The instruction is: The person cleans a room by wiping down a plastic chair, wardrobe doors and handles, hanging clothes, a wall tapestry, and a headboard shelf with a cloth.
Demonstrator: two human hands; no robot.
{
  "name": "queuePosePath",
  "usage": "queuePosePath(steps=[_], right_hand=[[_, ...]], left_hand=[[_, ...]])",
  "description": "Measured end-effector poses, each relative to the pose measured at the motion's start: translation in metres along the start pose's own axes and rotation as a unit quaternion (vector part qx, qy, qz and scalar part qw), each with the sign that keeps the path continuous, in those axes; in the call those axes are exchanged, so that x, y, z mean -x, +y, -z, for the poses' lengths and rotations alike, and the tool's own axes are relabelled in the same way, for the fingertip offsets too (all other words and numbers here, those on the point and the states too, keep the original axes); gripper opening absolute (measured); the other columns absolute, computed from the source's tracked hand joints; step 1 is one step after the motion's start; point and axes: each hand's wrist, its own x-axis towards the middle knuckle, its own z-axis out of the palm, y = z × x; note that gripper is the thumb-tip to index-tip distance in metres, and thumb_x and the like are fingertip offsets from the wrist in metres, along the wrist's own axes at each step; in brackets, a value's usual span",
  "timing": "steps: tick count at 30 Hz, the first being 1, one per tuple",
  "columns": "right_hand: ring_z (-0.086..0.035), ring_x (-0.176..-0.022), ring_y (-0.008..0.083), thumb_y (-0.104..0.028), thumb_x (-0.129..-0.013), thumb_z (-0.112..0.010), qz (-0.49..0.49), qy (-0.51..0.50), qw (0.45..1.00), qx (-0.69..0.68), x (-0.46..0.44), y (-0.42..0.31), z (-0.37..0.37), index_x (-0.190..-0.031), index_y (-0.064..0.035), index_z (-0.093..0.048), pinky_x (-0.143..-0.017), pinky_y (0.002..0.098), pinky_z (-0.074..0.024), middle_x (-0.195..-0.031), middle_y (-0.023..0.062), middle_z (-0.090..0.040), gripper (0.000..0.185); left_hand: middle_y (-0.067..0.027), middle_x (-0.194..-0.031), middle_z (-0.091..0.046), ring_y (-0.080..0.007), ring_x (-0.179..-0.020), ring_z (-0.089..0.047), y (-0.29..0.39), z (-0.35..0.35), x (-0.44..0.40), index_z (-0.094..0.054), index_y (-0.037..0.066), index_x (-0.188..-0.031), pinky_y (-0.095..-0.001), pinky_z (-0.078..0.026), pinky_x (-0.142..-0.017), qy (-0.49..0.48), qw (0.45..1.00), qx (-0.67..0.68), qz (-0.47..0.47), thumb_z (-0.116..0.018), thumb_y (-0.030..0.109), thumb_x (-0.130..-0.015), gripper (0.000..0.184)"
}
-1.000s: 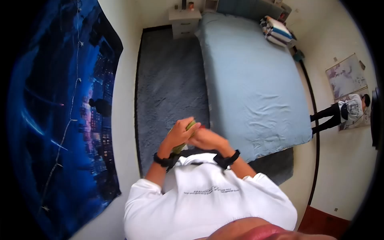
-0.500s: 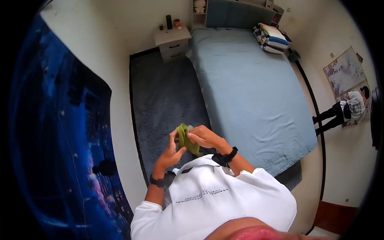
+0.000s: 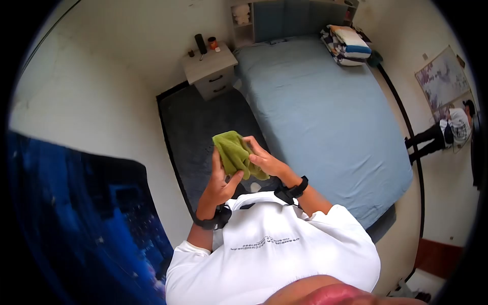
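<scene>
A green cloth (image 3: pixel 235 153), soft and partly folded, is held up in front of my chest over the dark rug. My left hand (image 3: pixel 222 182) grips its left and lower side, with the fingers behind it and the thumb in front. On the other side, my right hand (image 3: pixel 264 158) pinches the cloth's right edge. Part of the cloth hangs down between the two hands. Both wrists carry black bands.
A bed (image 3: pixel 325 122) with a light blue sheet stands to the right, with folded bedding (image 3: pixel 348 46) at its far corner. Ahead is a nightstand (image 3: pixel 211 66) bearing small containers. A dark blue wall hanging (image 3: pixel 101 213) is on the left. Another person (image 3: pixel 452 129) stands far right.
The cloth is more spread out and higher, showing a broader face. Both hands have risen slightly and still hold it. The view has turned, so the nightstand and wall hanging sit differently.
</scene>
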Motion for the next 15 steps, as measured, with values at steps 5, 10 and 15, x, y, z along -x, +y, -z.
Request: queuePosePath(steps=[5,10,15], right_hand=[[-0.065,-0.09,0.0195,-0.043,-0.094,-0.063,0.044,-0.01,0.983,0.178,-0.099,0.007,0.043,-0.108,0.0013,-0.063,-0.082,0.0344,-0.0521,-0.096,0.0124,-0.068,0.047],[-0.055,-0.056,0.0375,-0.043,-0.086,-0.07,0.047,-0.003,0.764,0.644,-0.237,-0.05,0.049,-0.074,-0.0025,-0.061,-0.054,0.0439,-0.0443,-0.06,0.0156,-0.056,0.043],[-0.058,-0.094,0.0354,-0.015,-0.075,-0.079,0.122,0.121,0.78,0.602,-0.298,-0.085,0.098,-0.102,-0.0062,-0.063,-0.084,0.044,-0.0474,-0.101,0.0136,-0.061,0.033]], left_hand=[[-0.025,-0.133,-0.048,-0.0416,-0.123,-0.05,-0.042,0.08,-0.128,-0.021,-0.003,-0.152,-0.0466,-0.039,-0.104,-0.144,0.87,-0.446,-0.154,-0.064,0.006,-0.09,0.076],[-0.0246,-0.128,-0.052,-0.0382,-0.119,-0.053,-0.098,0.192,-0.264,-0.029,0.004,-0.149,-0.044,-0.041,-0.104,-0.119,0.951,-0.285,-0.023,-0.071,0.013,-0.087,0.075],[-0.0181,-0.131,-0.05,-0.0354,-0.123,-0.049,-0.097,0.24,-0.349,-0.047,0.008,-0.139,-0.0424,-0.04,-0.107,-0.143,0.941,-0.299,-0.069,-0.069,0.01,-0.088,0.056]])
